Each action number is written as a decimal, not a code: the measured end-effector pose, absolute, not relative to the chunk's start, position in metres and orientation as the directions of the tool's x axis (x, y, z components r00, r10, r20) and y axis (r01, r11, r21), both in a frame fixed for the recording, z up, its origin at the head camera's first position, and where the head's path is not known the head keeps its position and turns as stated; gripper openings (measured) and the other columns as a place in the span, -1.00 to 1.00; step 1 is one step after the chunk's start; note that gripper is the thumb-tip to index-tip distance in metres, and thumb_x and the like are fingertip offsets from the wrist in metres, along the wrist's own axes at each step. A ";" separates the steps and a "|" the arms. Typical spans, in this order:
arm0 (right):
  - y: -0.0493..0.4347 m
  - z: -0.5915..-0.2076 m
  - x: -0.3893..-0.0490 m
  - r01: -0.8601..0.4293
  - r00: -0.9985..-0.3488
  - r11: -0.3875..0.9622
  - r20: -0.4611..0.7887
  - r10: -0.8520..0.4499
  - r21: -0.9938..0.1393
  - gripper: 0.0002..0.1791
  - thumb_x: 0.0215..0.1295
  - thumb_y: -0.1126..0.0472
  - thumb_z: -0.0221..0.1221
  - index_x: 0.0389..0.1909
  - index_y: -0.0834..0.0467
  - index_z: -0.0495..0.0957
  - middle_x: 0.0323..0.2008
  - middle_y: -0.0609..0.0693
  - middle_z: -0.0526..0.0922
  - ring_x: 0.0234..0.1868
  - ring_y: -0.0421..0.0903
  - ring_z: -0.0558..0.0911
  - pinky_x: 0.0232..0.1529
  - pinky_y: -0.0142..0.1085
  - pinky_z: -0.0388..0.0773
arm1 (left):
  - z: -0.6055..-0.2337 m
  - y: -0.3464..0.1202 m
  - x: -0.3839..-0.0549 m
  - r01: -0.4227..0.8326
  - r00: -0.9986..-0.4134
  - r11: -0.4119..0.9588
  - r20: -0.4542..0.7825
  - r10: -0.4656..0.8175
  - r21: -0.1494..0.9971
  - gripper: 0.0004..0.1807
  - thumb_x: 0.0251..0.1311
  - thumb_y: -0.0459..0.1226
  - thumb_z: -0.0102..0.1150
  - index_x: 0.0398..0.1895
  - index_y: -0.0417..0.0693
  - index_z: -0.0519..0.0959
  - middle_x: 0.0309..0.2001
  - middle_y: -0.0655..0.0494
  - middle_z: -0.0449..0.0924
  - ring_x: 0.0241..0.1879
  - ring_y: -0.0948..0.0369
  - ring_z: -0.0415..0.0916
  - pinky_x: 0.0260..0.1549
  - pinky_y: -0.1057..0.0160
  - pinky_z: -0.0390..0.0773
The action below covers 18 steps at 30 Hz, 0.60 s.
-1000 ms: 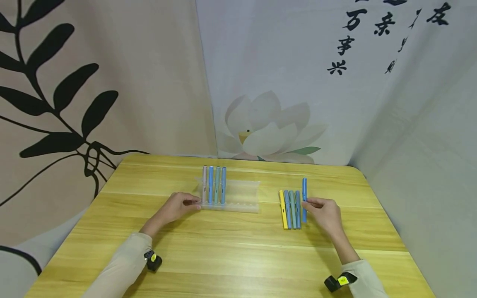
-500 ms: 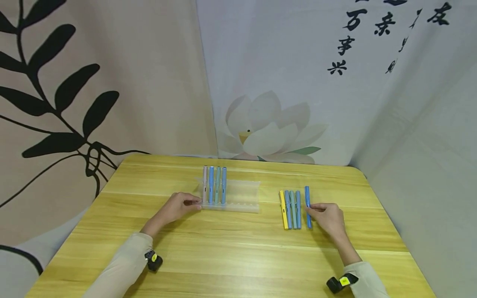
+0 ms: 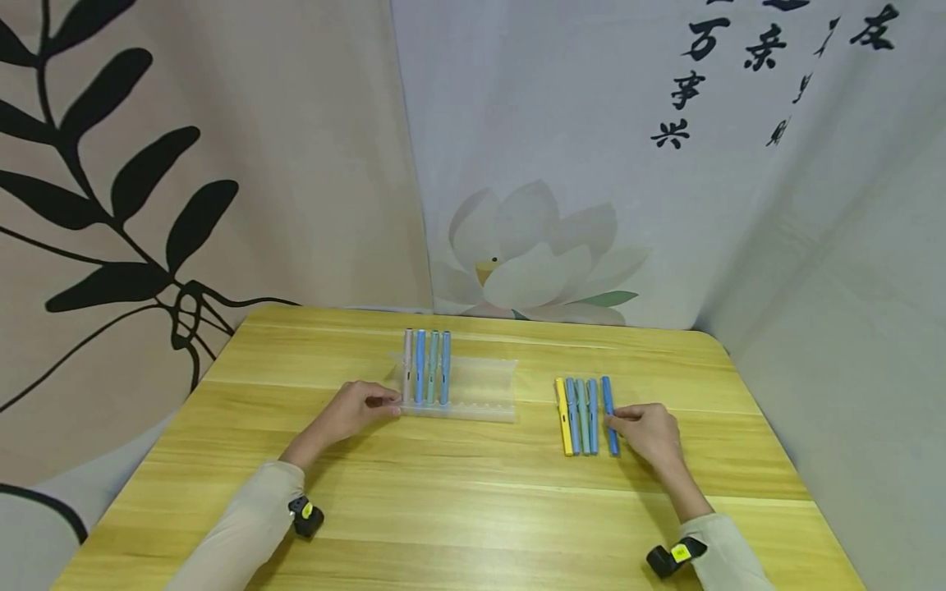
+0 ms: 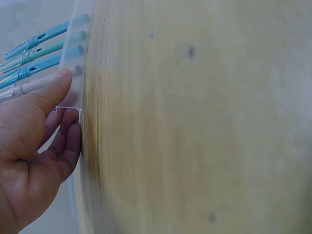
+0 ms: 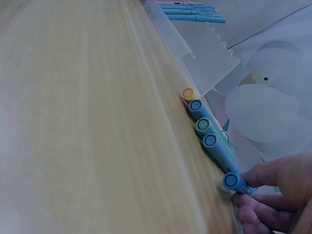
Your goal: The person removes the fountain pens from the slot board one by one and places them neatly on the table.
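Observation:
In the head view my left hand (image 3: 362,404) holds the left end of a clear plastic pen rack (image 3: 484,384). Several pens stand in the rack's left part: a pale pink one (image 3: 407,361), two blue ones and a green one (image 3: 432,365). Off to the right, my right hand (image 3: 650,431) pinches a blue pen (image 3: 607,396) between thumb and fingers. That pen lies just right of a row made of a yellow pen (image 3: 564,417), two blue pens and a green pen (image 3: 583,417). In the right wrist view the held pen's round end (image 5: 231,181) faces the camera.
The wooden table (image 3: 458,509) carries everything. Its far edge meets a hanging cloth (image 3: 547,148) printed with a lotus and dark characters. Between the rack and the pen row is a stretch of bare wood. Small black cameras (image 3: 306,519) sit on both wrists.
My right hand has brought the blue pen nearer to me, so it now lies about level with the row, slightly tilted. My left hand stays on the rack.

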State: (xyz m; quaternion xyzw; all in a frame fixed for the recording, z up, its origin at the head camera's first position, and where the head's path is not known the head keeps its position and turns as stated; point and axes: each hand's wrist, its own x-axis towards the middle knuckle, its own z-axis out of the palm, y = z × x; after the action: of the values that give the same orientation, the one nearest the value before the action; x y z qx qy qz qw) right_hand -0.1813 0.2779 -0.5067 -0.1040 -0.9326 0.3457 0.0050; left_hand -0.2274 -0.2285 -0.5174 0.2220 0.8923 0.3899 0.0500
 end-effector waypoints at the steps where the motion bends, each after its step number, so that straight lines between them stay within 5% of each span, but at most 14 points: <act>1: 0.278 -0.507 -0.182 0.190 -0.978 0.741 -0.061 0.198 -0.644 -0.64 0.24 0.00 0.41 -0.16 0.23 0.79 -0.16 0.19 0.79 -0.07 0.16 0.72 -0.30 -0.19 0.57 | -0.517 -0.229 -0.227 0.356 -0.897 0.598 0.084 0.434 0.718 -0.67 0.31 -0.17 0.36 0.05 -0.16 0.73 -0.08 0.03 0.76 -0.22 0.26 0.61 -0.22 0.29 0.63; 18: 0.273 -0.503 -0.183 0.160 -0.982 0.771 -0.022 0.186 -0.617 -0.68 0.23 0.03 0.41 -0.21 0.23 0.80 -0.29 0.12 0.81 -0.18 0.13 0.74 -0.25 -0.10 0.58 | -0.517 -0.229 -0.227 0.350 -0.899 0.600 0.077 0.432 0.720 -0.66 0.31 -0.15 0.36 0.06 -0.14 0.73 -0.07 0.02 0.76 -0.20 0.25 0.62 -0.21 0.28 0.63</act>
State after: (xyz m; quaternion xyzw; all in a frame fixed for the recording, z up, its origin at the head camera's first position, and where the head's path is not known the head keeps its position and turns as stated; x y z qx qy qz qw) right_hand -0.1827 0.2733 -0.5033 -0.0920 -0.9407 0.3259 0.0203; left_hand -0.2272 -0.2287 -0.5175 0.2188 0.8928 0.3902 0.0524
